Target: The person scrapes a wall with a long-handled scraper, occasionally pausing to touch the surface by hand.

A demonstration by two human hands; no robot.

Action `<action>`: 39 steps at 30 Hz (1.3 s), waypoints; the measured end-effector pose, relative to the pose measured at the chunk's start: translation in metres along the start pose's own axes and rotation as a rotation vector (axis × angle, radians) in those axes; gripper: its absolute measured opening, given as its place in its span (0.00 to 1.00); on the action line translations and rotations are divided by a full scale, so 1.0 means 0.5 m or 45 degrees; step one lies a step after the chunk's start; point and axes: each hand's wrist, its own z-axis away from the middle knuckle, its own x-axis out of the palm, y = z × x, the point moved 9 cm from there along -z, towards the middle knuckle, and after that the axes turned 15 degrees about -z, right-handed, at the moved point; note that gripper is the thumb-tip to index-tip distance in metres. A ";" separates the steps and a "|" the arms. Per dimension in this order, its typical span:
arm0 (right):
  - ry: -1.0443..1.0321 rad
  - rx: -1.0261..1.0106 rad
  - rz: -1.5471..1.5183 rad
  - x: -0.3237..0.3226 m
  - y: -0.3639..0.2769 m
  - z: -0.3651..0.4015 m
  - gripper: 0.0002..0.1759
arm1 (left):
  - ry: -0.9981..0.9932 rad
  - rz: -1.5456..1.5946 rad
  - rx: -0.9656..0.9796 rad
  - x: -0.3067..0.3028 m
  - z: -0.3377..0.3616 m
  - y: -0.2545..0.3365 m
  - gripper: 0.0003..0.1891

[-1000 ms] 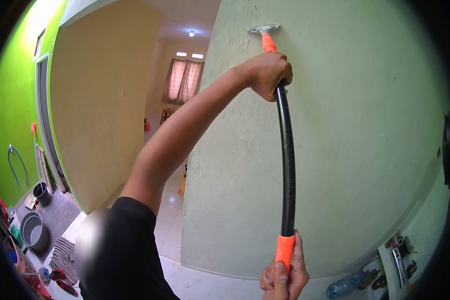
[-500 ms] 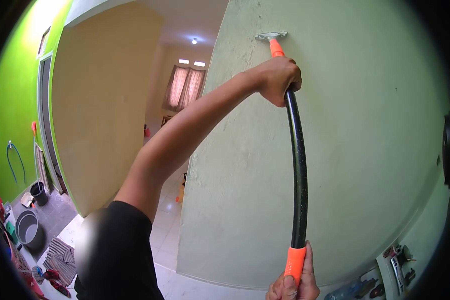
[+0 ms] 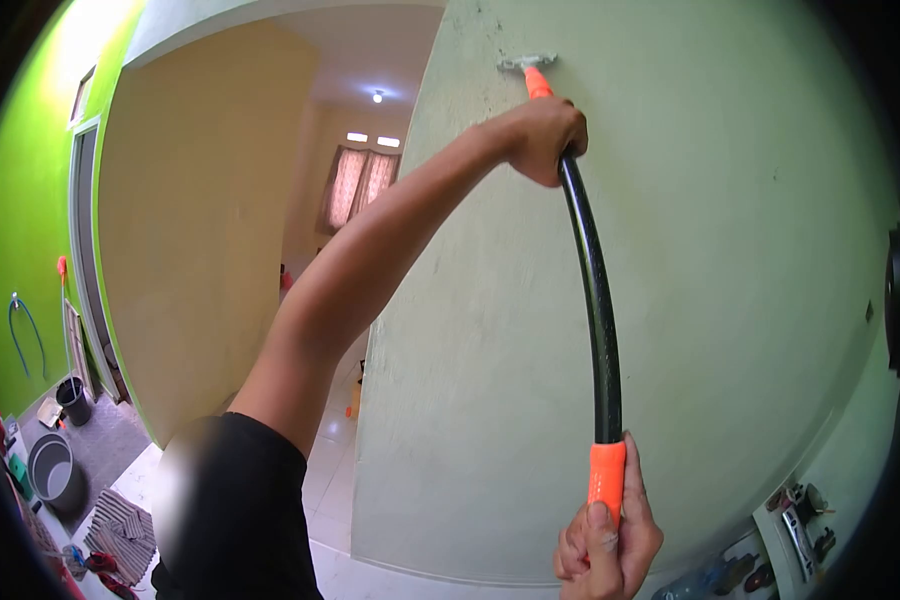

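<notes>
A long-handled scraper with a black pole point(image 3: 592, 290) reaches up the pale green wall point(image 3: 730, 330). Its flat, wide head point(image 3: 527, 64) meets the wall near the top, beside dark flecks and rough paint. My left hand point(image 3: 548, 140) is wrapped round the upper pole, just below the orange collar point(image 3: 537, 84). Down at the pole's lower end, my right hand point(image 3: 612, 550) grips the orange handle point(image 3: 607, 472), its thumb lying across the front and one finger stretched along the side.
The green wall ends at a vertical edge on the left, beside a passage with a curtained window point(image 3: 360, 185). A grey tub point(image 3: 55, 470), a black bucket point(image 3: 73, 400) and a striped cloth point(image 3: 122, 530) lie at lower left. A shelf point(image 3: 785, 540) with small items stands at lower right.
The scraper head has slid slightly up the wall, and its pole leans more to the left. My right hand has risen with the orange handle. Both hands keep their hold; the view has shifted a little.
</notes>
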 end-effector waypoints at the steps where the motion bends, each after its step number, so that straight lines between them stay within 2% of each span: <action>1: -0.022 -0.008 0.015 -0.001 0.000 0.005 0.33 | 0.047 0.010 0.023 0.004 0.012 0.009 0.06; 2: -0.044 -0.016 0.029 -0.002 0.001 0.010 0.33 | -0.018 0.019 -0.007 0.010 0.022 0.013 0.08; 3: -0.066 -0.025 0.043 -0.003 0.001 0.015 0.32 | 0.194 0.109 0.013 -0.016 0.037 0.025 0.08; 5: -0.045 0.018 -0.010 0.003 -0.006 -0.001 0.33 | 0.005 0.053 -0.040 0.001 0.022 0.004 0.09; 7: 0.035 0.098 -0.028 0.018 -0.029 -0.009 0.35 | -0.058 -0.027 -0.094 -0.005 0.002 -0.018 0.10; 8: 0.048 0.108 0.007 0.019 -0.037 -0.014 0.36 | -0.093 -0.038 -0.116 -0.014 -0.003 -0.017 0.06; 12: -0.124 -0.047 0.097 0.009 0.001 -0.012 0.35 | 0.099 0.082 -0.009 -0.016 0.028 -0.002 0.06; 15: 0.013 0.080 0.085 0.033 -0.033 -0.026 0.33 | 0.130 -0.019 -0.022 -0.019 0.002 -0.044 0.06; 19: -0.093 0.049 0.013 0.009 -0.032 -0.051 0.33 | -0.065 -0.123 -0.065 -0.013 -0.003 -0.040 0.13; 23: -0.150 0.074 -0.029 -0.038 0.004 0.018 0.33 | -0.126 -0.008 0.070 0.016 0.030 0.047 0.14; 27: -0.065 0.149 -0.044 -0.113 0.066 0.094 0.35 | -0.123 0.035 0.085 0.028 0.043 0.163 0.14; 28: -0.034 0.190 -0.078 -0.083 0.086 0.122 0.35 | -0.081 0.057 0.146 -0.002 0.071 0.174 0.14; 29: 0.000 0.236 -0.117 -0.091 0.102 0.136 0.35 | -0.165 0.019 0.164 0.001 0.067 0.204 0.14; 30: -0.010 0.304 -0.111 -0.131 0.108 0.148 0.37 | -0.171 0.021 0.155 0.012 0.041 0.246 0.15; 33: 0.087 0.206 -0.221 -0.178 0.078 0.189 0.33 | -0.149 0.093 0.222 0.053 -0.005 0.330 0.15; 34: 0.077 0.250 -0.240 -0.192 0.069 0.197 0.33 | -0.139 0.118 0.259 0.065 -0.020 0.353 0.15; 39: 0.156 0.176 -0.161 -0.340 0.026 0.219 0.34 | -0.198 0.142 0.297 0.152 -0.134 0.476 0.08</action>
